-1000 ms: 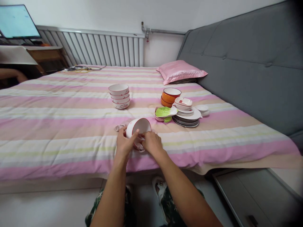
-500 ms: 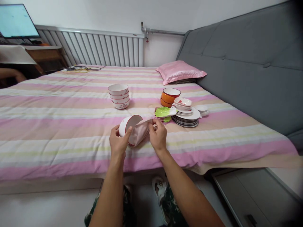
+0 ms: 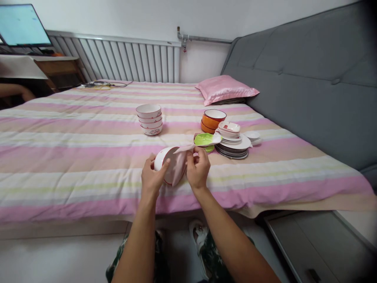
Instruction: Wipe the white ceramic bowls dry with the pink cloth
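Gripped by its rim, a white bowl (image 3: 161, 158) with a red edge is tilted on its side in my left hand (image 3: 153, 175), thumb inside and fingers behind. A pale pink cloth (image 3: 179, 167) hangs from my right hand (image 3: 198, 167), which pinches it at the bowl's right side. The cloth covers part of the bowl's opening. Beyond them stands a stack of matching white bowls (image 3: 149, 120). Close to my right hand lie green leaf-shaped dishes (image 3: 204, 139), beside a pile of plates (image 3: 232, 151) topped with small rectangular dishes (image 3: 229, 127).
Orange bowls (image 3: 208, 122) stand behind the plates, and small white dishes (image 3: 252, 136) to their right. A pink pillow (image 3: 226, 88) lies near the grey headboard (image 3: 306, 78). Cables (image 3: 104, 84) rest at the striped bed's (image 3: 73, 165) far edge. Another person's arm (image 3: 17, 92) shows at far left.
My left hand and the bowl have shifted slightly right, closer to my right hand. The cloth's top has folded over, and it hangs more upright across the bowl's opening.
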Action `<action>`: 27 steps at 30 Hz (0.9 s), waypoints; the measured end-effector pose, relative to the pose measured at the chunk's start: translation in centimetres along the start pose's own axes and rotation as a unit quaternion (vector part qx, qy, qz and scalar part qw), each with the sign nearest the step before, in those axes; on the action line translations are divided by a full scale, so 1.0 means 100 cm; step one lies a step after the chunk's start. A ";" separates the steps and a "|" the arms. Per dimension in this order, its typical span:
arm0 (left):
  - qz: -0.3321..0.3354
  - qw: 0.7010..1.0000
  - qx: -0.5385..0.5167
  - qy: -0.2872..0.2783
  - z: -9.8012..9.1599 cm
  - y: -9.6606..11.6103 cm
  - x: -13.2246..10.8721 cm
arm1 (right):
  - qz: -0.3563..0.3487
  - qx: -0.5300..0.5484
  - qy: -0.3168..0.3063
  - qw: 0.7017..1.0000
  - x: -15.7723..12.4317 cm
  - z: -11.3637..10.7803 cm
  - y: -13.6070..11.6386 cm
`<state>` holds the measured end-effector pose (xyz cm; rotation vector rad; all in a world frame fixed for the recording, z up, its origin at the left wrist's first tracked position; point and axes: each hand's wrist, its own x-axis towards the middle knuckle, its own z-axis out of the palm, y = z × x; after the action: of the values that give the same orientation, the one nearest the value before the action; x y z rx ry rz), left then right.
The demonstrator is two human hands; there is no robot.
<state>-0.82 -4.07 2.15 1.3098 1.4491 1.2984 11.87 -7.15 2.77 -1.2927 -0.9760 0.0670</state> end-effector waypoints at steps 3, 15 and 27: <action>0.014 0.998 0.063 -0.007 -0.001 -0.002 0.000 | 0.020 -0.034 -0.047 0.998 -0.005 0.005 0.001; 0.143 0.970 0.178 -0.081 -0.008 0.009 -0.006 | 0.188 0.071 -0.043 0.979 -0.012 0.021 0.012; 0.215 0.953 0.184 -0.105 -0.005 0.007 -0.006 | 0.316 0.256 0.041 0.912 -0.010 0.022 0.008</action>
<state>-1.02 -4.80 2.91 2.0354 1.3397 1.1336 10.26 -5.72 1.43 -1.0569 -0.3875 0.7197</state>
